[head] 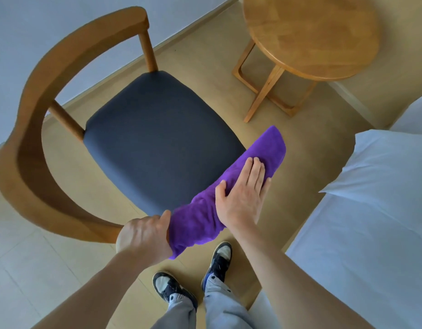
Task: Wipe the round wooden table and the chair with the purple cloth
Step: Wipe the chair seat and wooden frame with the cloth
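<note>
The chair (pixel 157 129) fills the middle left: a dark grey padded seat inside a curved wooden back and armrest. The purple cloth (pixel 205 217) lies stretched along the seat's front right edge, partly hanging over it. My right hand (pixel 243 193) rests flat on the cloth, fingers together and pointing away from me. My left hand (pixel 143 233) is closed around the cloth's near end, beside the end of the wooden armrest. The round wooden table (pixel 312 36) stands at the upper right, apart from both hands.
A bed with white bedding and a pillow (pixel 383 167) runs along the right side. A pale wall and skirting lie behind the chair. My two feet in dark and white shoes (pixel 193 274) stand on the tan floor just in front of the seat.
</note>
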`<move>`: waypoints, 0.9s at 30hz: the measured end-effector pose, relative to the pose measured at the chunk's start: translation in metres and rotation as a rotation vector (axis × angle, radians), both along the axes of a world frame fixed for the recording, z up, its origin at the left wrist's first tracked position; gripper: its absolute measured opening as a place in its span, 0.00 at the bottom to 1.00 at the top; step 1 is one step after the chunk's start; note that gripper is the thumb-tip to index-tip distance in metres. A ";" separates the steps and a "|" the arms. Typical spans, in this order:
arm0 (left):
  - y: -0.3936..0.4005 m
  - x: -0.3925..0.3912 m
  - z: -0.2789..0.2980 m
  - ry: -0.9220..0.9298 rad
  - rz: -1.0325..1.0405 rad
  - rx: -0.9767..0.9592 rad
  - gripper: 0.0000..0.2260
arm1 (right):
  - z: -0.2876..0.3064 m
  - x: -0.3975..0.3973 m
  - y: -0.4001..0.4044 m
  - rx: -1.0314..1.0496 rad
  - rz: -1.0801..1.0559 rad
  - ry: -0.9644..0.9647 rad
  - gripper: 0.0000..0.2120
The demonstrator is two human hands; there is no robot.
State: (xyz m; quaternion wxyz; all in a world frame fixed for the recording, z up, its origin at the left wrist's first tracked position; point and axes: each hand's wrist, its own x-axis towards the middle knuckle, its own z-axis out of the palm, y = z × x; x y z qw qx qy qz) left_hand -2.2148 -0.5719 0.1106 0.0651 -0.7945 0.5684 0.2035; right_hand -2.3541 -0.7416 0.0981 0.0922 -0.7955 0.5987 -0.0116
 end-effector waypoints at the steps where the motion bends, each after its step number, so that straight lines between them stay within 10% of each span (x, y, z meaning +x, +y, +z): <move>1: 0.000 0.000 0.000 0.024 0.001 -0.005 0.19 | 0.001 0.000 -0.003 0.004 -0.002 -0.004 0.42; 27: 0.001 0.000 -0.007 -0.042 0.039 -0.031 0.26 | 0.004 0.001 -0.056 0.028 -0.005 0.062 0.42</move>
